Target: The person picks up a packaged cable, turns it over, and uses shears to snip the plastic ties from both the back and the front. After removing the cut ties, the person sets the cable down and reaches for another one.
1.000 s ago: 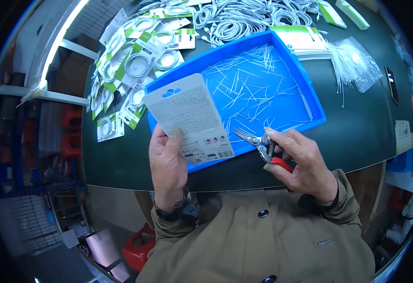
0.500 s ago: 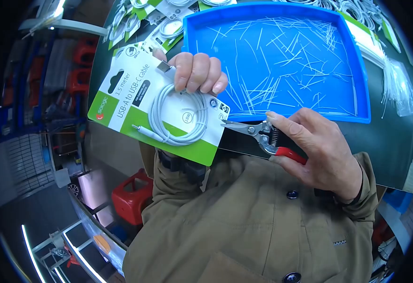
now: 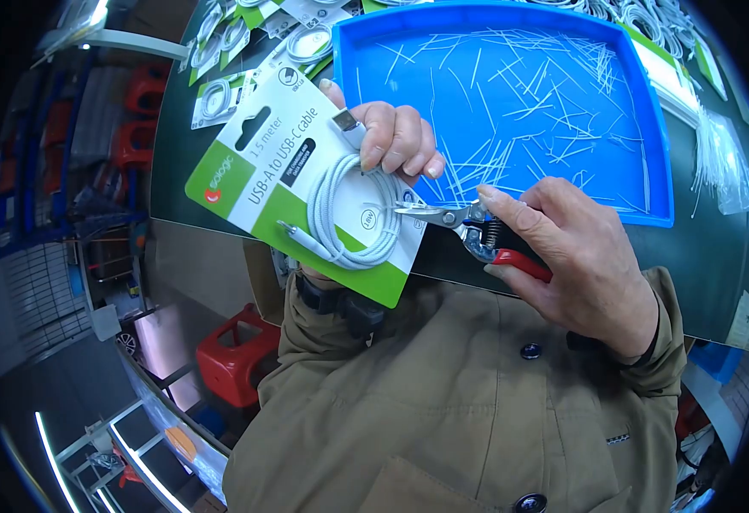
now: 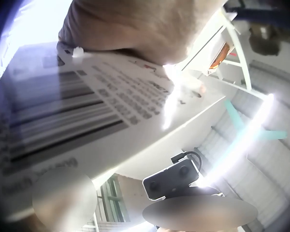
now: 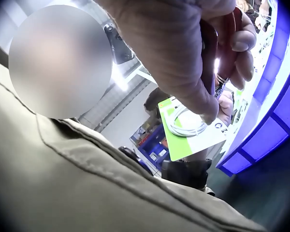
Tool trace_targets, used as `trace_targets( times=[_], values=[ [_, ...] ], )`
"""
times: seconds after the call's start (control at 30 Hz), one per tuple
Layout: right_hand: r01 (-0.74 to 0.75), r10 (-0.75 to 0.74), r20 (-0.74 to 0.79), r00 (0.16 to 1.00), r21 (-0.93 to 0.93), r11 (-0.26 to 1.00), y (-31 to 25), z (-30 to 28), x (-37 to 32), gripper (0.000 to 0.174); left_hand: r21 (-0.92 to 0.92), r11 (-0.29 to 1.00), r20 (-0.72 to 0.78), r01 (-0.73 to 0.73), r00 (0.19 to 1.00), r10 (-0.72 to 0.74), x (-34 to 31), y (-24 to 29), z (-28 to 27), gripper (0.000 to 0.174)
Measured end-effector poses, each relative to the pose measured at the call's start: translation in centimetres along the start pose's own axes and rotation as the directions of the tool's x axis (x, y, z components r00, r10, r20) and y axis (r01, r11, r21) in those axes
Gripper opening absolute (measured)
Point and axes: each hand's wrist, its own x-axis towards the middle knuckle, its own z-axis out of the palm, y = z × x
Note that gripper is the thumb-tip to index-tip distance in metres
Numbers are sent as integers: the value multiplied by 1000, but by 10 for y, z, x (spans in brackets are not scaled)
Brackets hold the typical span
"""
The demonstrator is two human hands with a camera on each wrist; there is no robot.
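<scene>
In the head view my left hand [image 3: 396,137] holds a green-and-white retail card [image 3: 284,205] with its printed front up, fingers over the top right edge by a USB plug. A coiled white USB cable [image 3: 321,205] is fastened on the card. My right hand [image 3: 575,256] grips spring-loaded, red-handled snips [image 3: 477,241]. Their blade tips overlap the coil's right side, at a thin tie. The left wrist view shows the barcoded back of the card [image 4: 140,135] under the left hand [image 4: 130,29]. From the right wrist, the right hand [image 5: 169,53] wraps the red handles [image 5: 229,43].
A blue tray [image 3: 663,162] strewn with thin white strips lies just beyond my hands. Carded cables [image 3: 310,44] are piled at the back left, loose coils at the back right. A bundle of white ties [image 3: 716,162] is right of the tray. A red stool [image 3: 237,355] stands lower left.
The card was turned from its back to its front, then shifted slightly right and down. The snips' blades went from beside the card to over the coil's right side.
</scene>
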Motion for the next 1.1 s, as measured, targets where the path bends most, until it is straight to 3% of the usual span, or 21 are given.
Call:
trace_targets(
  times=[0.2,0.3,0.4,0.5,0.63,0.7,0.8,0.83,0.93,1.03,1.1],
  values=[
    [10,-10,18,1000,-35,999,0,-1,-3,60,119,991,24,54,998,-58,-4,5,-11,76],
    [5,-2,23,1000,-107,994,-1,-4,-4,78,183,981,-6,64,998,-64,-5,3,-10,78],
    [76,-81,-20,997,-179,981,2,-3,-6,53,212,975,-72,60,996,-46,-6,-2,-2,78],
    [72,-72,6,997,-150,986,8,-2,-11,54,223,975,-21,-14,1000,19,-1,-6,-6,72],
    [-2,1,-48,999,-27,1000,12,1,-14,61,129,990,-18,-64,998,67,7,-14,1,72],
    [-90,98,-71,993,110,990,14,7,-15,67,87,993,-130,-75,988,86,11,-23,10,74],
    [-61,150,-229,962,357,932,18,21,-13,51,38,998,-223,-55,973,62,16,-41,19,70],
    [-125,216,-180,960,417,900,12,16,-11,44,35,998,-216,-46,975,52,18,-48,20,66],
    [73,101,-384,918,414,907,17,30,4,45,-86,988,-254,-132,961,106,26,-76,33,62],
    [21,160,-365,917,446,895,17,33,9,45,-120,981,-261,-153,958,117,29,-87,33,54],
    [67,127,-393,911,444,894,22,39,9,43,-123,983,-249,-139,963,105,28,-93,29,49]
  ],
)
